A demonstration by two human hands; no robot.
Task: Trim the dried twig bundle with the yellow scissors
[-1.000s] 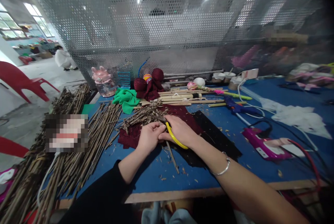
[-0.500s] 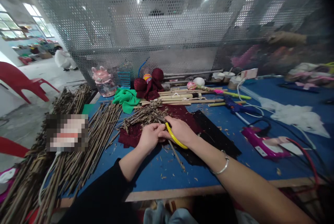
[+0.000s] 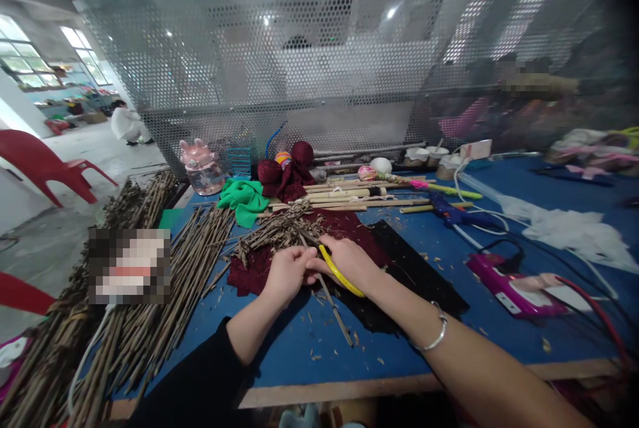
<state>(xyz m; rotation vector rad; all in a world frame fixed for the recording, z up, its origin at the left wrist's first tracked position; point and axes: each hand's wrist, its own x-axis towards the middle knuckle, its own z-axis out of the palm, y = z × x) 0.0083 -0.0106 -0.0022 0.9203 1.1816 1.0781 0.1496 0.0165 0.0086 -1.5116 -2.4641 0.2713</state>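
My left hand pinches a thin dry stem, whose lower end slants toward the table's front. Touching it, my right hand is wrapped round yellow-handled scissors. Their dark blades point up and left beside the stem; how far they are apart I cannot make out. Just beyond my fingers lies a heap of dried plant tops on dark red cloth. A black cloth spreads under and right of my right hand.
Bundles of dry stalks fill the left side. A glue gun, purple power strip and cables lie right. Behind are green cloth, bamboo sticks, a pink-lidded jar and a perforated metal screen.
The whole view has shifted slightly, so the table sits a little lower in the picture. Both hands keep nearly the same place and hold on the stem and scissors.
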